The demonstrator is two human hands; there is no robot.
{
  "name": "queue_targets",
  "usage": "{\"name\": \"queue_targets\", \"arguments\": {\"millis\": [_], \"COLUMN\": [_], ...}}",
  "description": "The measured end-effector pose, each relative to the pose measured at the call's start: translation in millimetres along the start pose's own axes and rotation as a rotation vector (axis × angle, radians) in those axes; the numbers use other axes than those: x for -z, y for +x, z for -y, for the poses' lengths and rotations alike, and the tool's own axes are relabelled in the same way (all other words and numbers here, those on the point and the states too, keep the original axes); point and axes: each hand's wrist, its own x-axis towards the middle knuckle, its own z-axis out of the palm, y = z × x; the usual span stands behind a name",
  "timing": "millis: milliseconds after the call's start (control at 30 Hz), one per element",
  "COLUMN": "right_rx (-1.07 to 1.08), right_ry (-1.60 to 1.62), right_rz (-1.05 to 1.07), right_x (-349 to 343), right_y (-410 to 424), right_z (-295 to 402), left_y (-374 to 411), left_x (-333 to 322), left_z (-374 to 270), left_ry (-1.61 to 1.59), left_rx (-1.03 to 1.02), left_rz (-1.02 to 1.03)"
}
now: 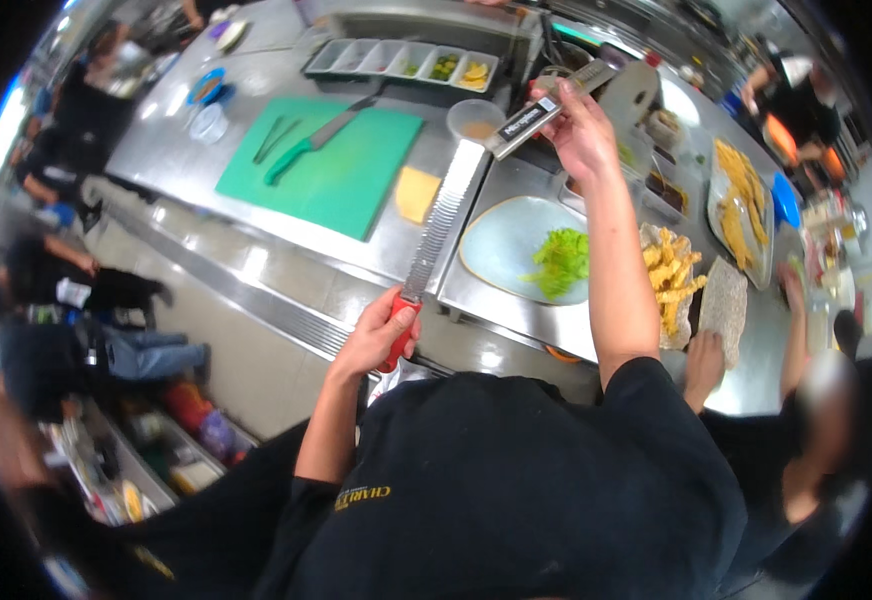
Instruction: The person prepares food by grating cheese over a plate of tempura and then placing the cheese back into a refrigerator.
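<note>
My left hand (376, 334) grips the red handle of a rasp grater (443, 210), whose long metal blade points up and away from me. In my right hand (582, 131) is a Microplane-labelled blade cover (527, 126), held apart from the grater, near the blade's far end. Below my right forearm lies a pale blue plate (492, 244) with a green lettuce leaf (559, 262); the forearm hides its right side. Left of the blade, a yellow slice, likely cheese (415, 195), rests on the steel counter.
A green cutting board (364, 180) bears a green-handled knife (323, 135) and tweezers (271, 140). Behind it stands a divided garnish container (406, 64). At right are fried pieces on a stone-like dish (672, 289), a tray of fried food (740, 199) and a co-worker's hand (706, 360).
</note>
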Motion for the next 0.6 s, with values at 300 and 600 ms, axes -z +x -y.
{"name": "queue_targets", "arguments": {"millis": [300, 600], "right_rx": [0.086, 0.206], "right_ry": [0.271, 0.186], "right_rz": [-0.120, -0.366], "right_x": [-25.0, -98.9], "right_y": [32.2, 32.2], "right_z": [-5.7, -25.3], "left_y": [85.5, 124.3], "left_x": [112.9, 220.0], "left_z": [-63.5, -135.9], "left_ry": [-0.079, 0.199], "left_rx": [0.139, 0.152], "left_rz": [0.541, 0.685]}}
